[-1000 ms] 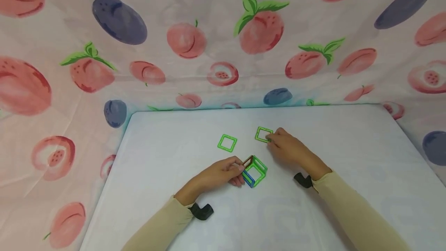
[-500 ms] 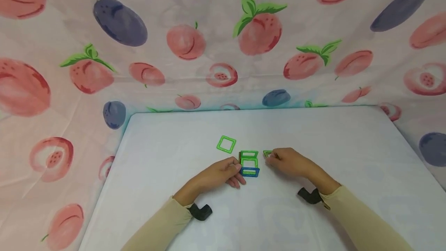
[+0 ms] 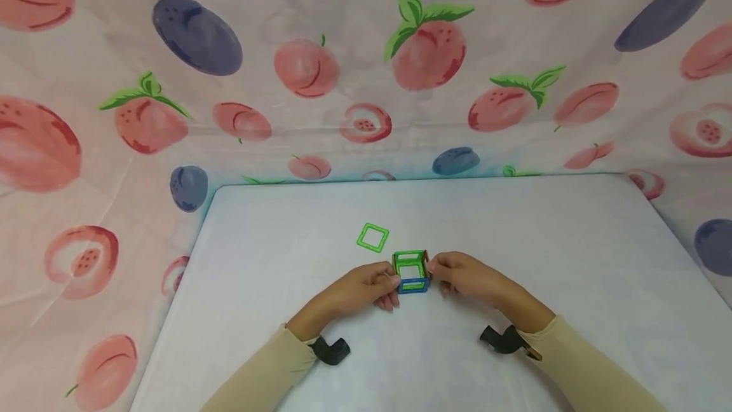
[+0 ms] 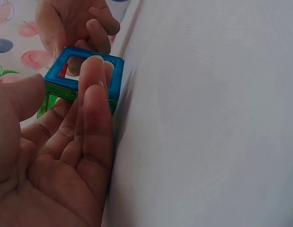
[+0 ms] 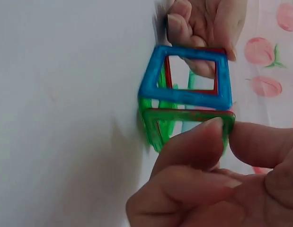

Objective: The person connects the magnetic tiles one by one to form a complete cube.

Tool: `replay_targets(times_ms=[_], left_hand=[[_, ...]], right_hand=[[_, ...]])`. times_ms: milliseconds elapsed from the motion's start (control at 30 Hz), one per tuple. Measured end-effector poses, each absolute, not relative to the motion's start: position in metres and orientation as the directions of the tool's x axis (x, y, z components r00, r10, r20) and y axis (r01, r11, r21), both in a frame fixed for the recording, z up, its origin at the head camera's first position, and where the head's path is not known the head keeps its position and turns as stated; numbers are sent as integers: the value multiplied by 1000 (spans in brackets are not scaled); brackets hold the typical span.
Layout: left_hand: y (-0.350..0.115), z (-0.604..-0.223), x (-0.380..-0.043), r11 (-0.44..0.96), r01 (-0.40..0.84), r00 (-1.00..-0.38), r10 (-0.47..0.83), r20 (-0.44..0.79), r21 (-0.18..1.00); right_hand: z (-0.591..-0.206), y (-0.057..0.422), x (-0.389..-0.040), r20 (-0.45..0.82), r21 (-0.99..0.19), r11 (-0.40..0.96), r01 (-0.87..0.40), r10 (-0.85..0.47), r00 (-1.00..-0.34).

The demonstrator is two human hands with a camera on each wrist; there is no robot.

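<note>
Head view: left hand (image 3: 366,285) and right hand (image 3: 457,275) pinch upright cube (image 3: 410,271), blue face nearest.

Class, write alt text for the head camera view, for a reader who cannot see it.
Two hands hold a small cube of green and blue square frames between them on a white table: the left hand grips its left side, the right hand its right. One loose green square frame lies flat just behind, and a fruit-printed cloth hangs as backdrop.
</note>
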State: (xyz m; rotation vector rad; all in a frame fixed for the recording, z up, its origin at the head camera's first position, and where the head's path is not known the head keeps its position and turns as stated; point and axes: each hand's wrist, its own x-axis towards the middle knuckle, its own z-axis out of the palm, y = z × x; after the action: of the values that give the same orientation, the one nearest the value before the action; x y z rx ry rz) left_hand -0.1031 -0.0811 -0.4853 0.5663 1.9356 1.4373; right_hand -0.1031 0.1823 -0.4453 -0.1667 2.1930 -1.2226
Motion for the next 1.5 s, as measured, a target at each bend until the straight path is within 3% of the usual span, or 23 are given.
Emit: replay_targets(times_ms=[100, 233, 367, 800, 1133, 1500], left_hand=[[-81, -484, -103, 303, -35, -693, 679, -241, 952], [-80, -482, -104, 299, -35, -695, 679, -238, 954], [-81, -482, -104, 325, -23, -701, 669, -247, 945], [-79, -483, -103, 348, -6, -703, 666, -251, 938], [-79, -483, -101, 369, -20, -712, 647, -273, 929], [-78, -480, -101, 380, -34, -714, 638, -288, 924]], right_hand=[[-443, 183, -105, -385, -778, 623, 88, -361, -849], [-441, 181, -114, -171, -706, 696, -128, -343, -924], [-444, 176, -124, -44, -648, 714, -263, -380, -924], [-444, 176, -128, -162, -661, 728, -182, -375, -913], [-449, 170, -128, -4, -657, 698, -286, -382, -924], [-457, 166, -129, -42, -668, 709, -226, -339, -940]])
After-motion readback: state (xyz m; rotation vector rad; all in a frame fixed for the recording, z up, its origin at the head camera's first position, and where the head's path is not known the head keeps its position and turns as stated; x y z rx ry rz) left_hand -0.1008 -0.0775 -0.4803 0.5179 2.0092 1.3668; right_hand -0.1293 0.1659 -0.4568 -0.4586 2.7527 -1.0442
